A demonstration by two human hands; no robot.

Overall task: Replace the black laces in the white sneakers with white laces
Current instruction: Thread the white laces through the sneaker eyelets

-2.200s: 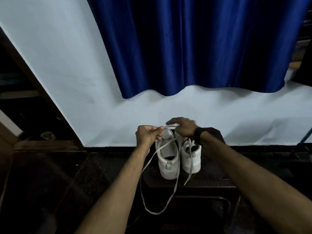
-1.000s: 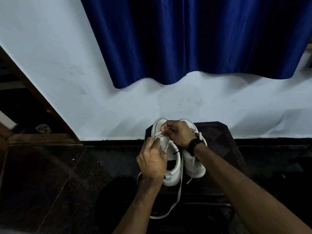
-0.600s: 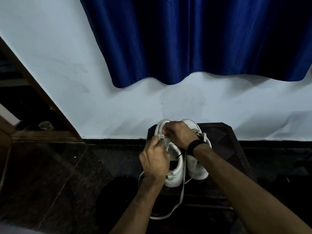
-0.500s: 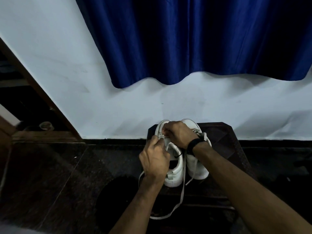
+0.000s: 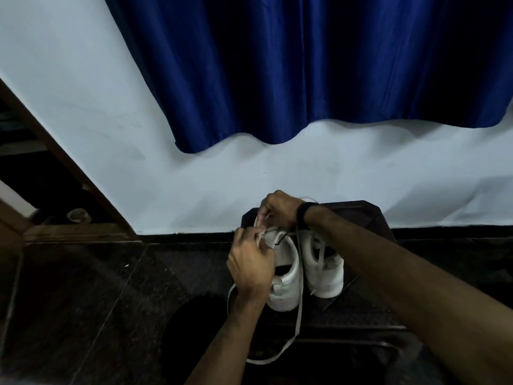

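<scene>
Your left hand (image 5: 251, 266) and right hand (image 5: 279, 209) both pinch the flat white lace (image 5: 298, 315) at the left sneaker's (image 5: 286, 276) eyelets. Both smooth white sneakers sit heels toward you on the dark table (image 5: 366, 218); the lace's limp loop drapes over its front edge.
</scene>
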